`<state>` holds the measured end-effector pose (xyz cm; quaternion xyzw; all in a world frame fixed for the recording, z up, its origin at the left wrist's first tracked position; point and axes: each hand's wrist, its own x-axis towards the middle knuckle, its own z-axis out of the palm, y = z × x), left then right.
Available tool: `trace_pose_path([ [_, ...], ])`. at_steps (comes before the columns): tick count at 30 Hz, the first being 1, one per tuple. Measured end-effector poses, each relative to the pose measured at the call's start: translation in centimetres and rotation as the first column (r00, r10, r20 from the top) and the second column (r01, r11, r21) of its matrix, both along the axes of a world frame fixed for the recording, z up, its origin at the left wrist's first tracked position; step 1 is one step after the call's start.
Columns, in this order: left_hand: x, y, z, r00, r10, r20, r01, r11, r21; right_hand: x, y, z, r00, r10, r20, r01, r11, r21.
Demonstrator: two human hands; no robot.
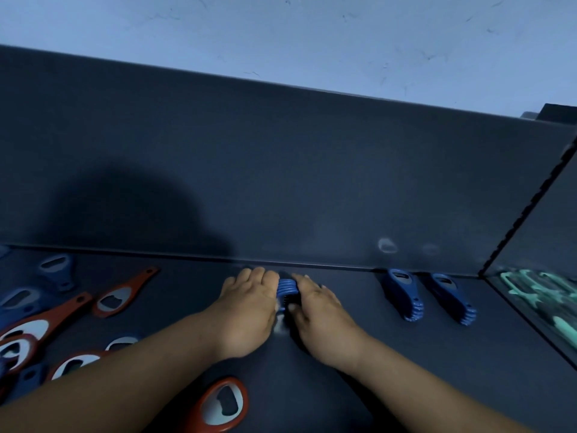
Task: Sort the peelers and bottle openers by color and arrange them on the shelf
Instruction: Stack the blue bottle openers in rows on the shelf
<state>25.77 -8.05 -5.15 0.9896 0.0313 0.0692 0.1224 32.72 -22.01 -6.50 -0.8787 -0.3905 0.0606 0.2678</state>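
Blue ribbed plastic shows between our two hands. Our left hand (249, 310) and right hand (321, 310) close in from either side and grip a blue ribbed tool (286, 287), fingers curled against it. A pale part of it shows lower in the gap. We cannot tell whether it is a peeler or an opener.

It sits on the dark shelf floor (343, 354), just in front of the back wall (281, 182), and our fingertips are almost at the seam.

To the right, bare floor separates our right hand from a second blue tool (402, 295) and a third blue tool (452, 298). These sit side by side with their far ends at the back wall. Beyond them a notched divider (524, 214) closes the compartment, and the next compartment holds blurred teal pieces (537, 292).

To the left, past more bare floor, a long red bottle opener (125, 293) and a blue bottle opener (57, 270) lie flat among others. A round red bottle opener (223, 404) lies between our forearms.
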Motion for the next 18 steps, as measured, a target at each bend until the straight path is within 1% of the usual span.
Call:
trace_pose_path([
  [2,0.0,0.1,0.4,1.000,-0.012,-0.025,0.011,0.998,-0.057,0.4,-0.3,0.6,0.990,-0.005,-0.138,0.031,0.982,0.185],
  [4,0.1,0.2,1.1,0.997,-0.002,-0.075,-0.009,0.989,-0.151,0.8,-0.7,1.4,0.948,0.046,-0.316,0.080,0.924,0.375],
  [5,0.2,0.1,1.5,0.995,-0.002,-0.104,-0.021,0.975,-0.222,1.1,-0.9,1.9,0.917,0.086,-0.389,0.100,0.895,0.435],
  [6,0.3,-0.1,1.9,0.992,-0.011,-0.124,-0.028,0.952,-0.304,1.4,-1.3,2.4,0.892,0.111,-0.438,0.117,0.880,0.461],
  [7,0.4,-0.4,2.1,0.991,-0.020,-0.133,-0.034,0.920,-0.390,1.8,-1.6,3.1,0.878,0.120,-0.464,0.122,0.880,0.460],
  [9,0.7,-1.1,2.5,0.989,-0.030,-0.147,-0.058,0.828,-0.558,2.7,-2.5,4.6,0.872,0.120,-0.474,0.096,0.908,0.407],
  [10,0.9,-1.4,2.5,0.988,-0.041,-0.147,-0.059,0.784,-0.618,3.3,-2.9,5.5,0.871,0.124,-0.475,0.072,0.925,0.374],
  [12,1.4,-2.2,2.6,0.987,-0.072,-0.146,-0.050,0.721,-0.691,4.6,-3.8,7.2,0.873,0.121,-0.473,0.032,0.952,0.304],
  [13,1.5,-2.7,2.6,0.987,-0.079,-0.141,-0.042,0.718,-0.695,5.4,-4.2,7.9,0.877,0.106,-0.470,0.024,0.965,0.261],
  [15,1.6,-3.5,2.4,0.990,-0.077,-0.119,-0.016,0.772,-0.635,6.9,-4.9,9.0,0.882,0.068,-0.467,0.010,0.987,0.163],
  [16,1.5,-3.9,2.4,0.994,-0.072,-0.085,0.011,0.824,-0.567,7.8,-5.2,9.4,0.883,0.047,-0.467,0.001,0.995,0.101],
  [18,1.4,-4.9,2.4,0.993,-0.108,0.039,0.114,0.936,-0.332,9.4,-5.9,9.7,0.877,-0.014,-0.481,-0.010,0.999,-0.047],
])
